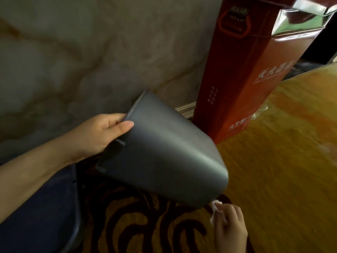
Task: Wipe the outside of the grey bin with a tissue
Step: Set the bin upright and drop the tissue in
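Gripping the rim of the grey bin [164, 152], the left hand [102, 136] has its thumb on the outer wall and its fingers curled inside the mouth. It holds the bin off the floor, tipped on its side, mouth toward the upper left and base toward the lower right, above the patterned carpet [145, 225]. Closed around a crumpled white tissue [216, 209], the right hand [230, 229] sits at the bottom right, the tissue just beside the bin's base edge; whether it touches is unclear. Behind the bin a red box [242, 84] stands by the wall [73, 52], at the edge of the yellow desk [282, 152].
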